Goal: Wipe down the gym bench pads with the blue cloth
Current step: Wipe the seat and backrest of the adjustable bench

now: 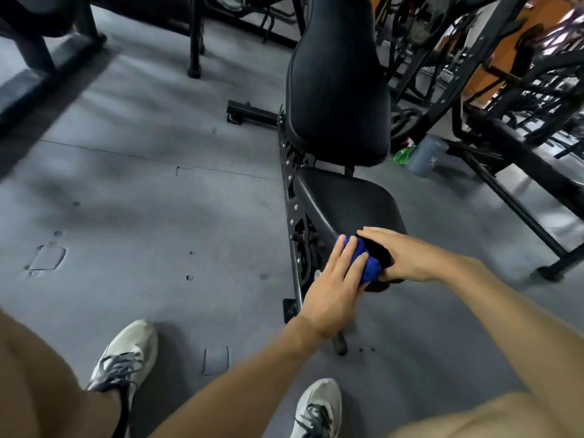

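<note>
A black adjustable gym bench stands ahead of me. Its back pad [336, 90] is tilted up and its seat pad [347, 203] lies lower, nearer to me. The bunched blue cloth [363, 263] sits on the near end of the seat pad. My left hand [335, 286] presses flat on the cloth with straight fingers. My right hand [407, 254] lies on the seat pad's near edge just right of the cloth, fingers stretched over the top and thumb tucked under, touching the cloth. Part of the cloth is hidden beneath both hands.
A green spray bottle [403, 153] and a grey bucket [426, 154] stand on the floor right of the bench. Black machine frames [505, 172] crowd the right side and the far left. Grey rubber floor [142, 200] spreads to the left. My shoes [123, 355] are near the bottom.
</note>
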{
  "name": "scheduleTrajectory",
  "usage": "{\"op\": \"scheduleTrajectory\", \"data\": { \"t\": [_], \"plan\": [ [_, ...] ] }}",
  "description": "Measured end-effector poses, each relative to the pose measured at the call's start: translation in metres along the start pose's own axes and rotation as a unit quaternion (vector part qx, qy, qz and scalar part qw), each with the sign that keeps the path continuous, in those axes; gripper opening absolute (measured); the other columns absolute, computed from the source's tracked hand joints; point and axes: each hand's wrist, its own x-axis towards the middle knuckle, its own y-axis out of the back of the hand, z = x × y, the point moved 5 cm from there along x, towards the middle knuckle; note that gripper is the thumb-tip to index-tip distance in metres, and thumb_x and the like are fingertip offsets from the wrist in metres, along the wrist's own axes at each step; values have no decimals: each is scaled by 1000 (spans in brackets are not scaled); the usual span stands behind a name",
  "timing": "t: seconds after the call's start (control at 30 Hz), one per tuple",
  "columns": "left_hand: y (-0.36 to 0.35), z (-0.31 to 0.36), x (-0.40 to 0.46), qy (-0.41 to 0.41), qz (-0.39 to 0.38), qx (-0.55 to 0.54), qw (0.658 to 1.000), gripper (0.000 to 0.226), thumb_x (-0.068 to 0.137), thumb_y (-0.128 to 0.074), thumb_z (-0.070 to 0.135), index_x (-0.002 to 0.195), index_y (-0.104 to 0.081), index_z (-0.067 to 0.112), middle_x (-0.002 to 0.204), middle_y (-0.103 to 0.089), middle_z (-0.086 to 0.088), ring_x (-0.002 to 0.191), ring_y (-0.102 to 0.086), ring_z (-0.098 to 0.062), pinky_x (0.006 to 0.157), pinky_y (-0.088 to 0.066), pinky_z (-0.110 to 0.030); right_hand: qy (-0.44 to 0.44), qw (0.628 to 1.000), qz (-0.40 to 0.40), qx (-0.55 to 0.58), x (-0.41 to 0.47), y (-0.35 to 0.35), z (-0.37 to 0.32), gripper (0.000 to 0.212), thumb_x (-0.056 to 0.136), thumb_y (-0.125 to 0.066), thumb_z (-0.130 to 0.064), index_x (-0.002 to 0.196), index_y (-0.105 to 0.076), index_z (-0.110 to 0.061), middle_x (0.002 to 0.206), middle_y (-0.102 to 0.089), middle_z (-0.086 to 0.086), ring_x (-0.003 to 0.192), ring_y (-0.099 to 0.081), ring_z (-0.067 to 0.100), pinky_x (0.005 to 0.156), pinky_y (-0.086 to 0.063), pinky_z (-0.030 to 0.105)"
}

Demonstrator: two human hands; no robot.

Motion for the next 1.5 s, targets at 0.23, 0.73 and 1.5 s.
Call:
{"op": "scheduleTrajectory", "data": {
  "t": [0.23,0.73,1.5],
  "plan": [
    [28,-53,12,13,84,2,996,55,78,-63,-17,131,-56,-6,153,-43,-25,148,-33,-41,119,-35,-48,-11,999,-27,-42,14,1,-2,103,74,-84,-21,154,-21,-36,157,-16,-19,89,-48,-5,81,-39,17],
    [39,-105,62,-161,-37,27,986,48,104,-40,9,150,-40,-7,156,-40,-24,152,-26,-37,124,-26,-46,-46,999,-20,-17,37,-5,-29,151,50,-88,-67,158,13,-35,164,18,-23,151,7,1,125,-15,34],
    [34,-87,62,-174,6,-17,985,41,105,-48,16,132,-58,-12,138,-58,-26,143,-41,-41,122,-28,-53,-5,998,46,49,71,-11,-34,136,63,-71,-82,160,7,-27,161,15,-26,145,17,-13,126,-7,32]
  ]
}}
